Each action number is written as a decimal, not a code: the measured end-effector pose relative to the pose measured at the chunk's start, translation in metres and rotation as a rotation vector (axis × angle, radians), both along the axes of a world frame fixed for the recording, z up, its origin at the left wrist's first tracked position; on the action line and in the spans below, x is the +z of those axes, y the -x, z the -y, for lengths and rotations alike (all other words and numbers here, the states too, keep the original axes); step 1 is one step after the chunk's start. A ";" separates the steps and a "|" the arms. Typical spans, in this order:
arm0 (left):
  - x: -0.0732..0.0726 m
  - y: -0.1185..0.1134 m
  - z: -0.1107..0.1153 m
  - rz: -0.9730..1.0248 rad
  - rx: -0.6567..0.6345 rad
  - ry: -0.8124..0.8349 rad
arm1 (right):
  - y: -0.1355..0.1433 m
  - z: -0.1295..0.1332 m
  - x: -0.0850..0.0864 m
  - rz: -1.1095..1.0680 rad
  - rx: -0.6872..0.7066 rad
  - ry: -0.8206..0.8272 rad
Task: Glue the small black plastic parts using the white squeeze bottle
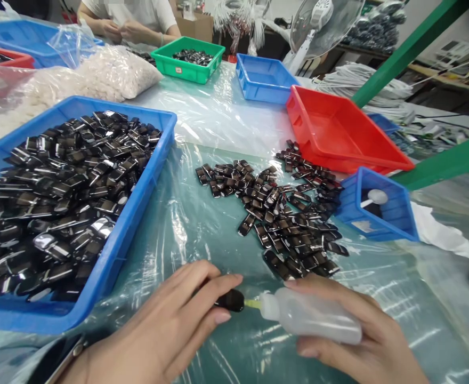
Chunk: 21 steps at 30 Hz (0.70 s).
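Observation:
Between the fingers of my left hand (186,314) is a small glossy black plastic piece (233,300), its rounded end pointing right. My right hand (350,325) is wrapped round a translucent squeeze bottle (318,314), held on its side. The bottle's yellowish thin tip (252,303) meets the end of the black piece; whether it goes in, I cannot tell. Just beyond my hands lies a loose pile of similar black pieces (274,197). My left palm and the underside of the held piece are hidden.
A large blue tray (138,234) full of black pieces stands at the left. Toward the back are a green tray (190,73), a blue tray (266,80) and a red tray (338,128). A small blue bin (378,226) holds a white spoon. Across the table sits another person (134,21).

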<state>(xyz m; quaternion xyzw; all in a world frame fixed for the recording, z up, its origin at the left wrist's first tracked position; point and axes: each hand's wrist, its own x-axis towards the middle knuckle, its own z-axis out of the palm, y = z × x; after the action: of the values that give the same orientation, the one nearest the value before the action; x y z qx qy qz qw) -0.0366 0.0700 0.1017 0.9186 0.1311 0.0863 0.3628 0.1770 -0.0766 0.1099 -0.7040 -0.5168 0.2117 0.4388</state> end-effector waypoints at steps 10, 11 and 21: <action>-0.006 0.001 0.000 0.124 0.009 0.039 | -0.001 -0.002 0.000 -0.049 0.028 -0.015; -0.006 0.002 -0.001 0.125 0.008 0.041 | -0.001 -0.002 0.001 -0.058 0.030 -0.009; -0.007 0.004 0.002 0.102 0.024 0.127 | 0.003 -0.003 0.000 -0.064 0.006 -0.018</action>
<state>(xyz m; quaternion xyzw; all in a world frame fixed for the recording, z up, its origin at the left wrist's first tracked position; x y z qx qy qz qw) -0.0408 0.0677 0.0949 0.8866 0.1287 0.1289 0.4252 0.1741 -0.0731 0.1102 -0.6912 -0.5066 0.2307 0.4608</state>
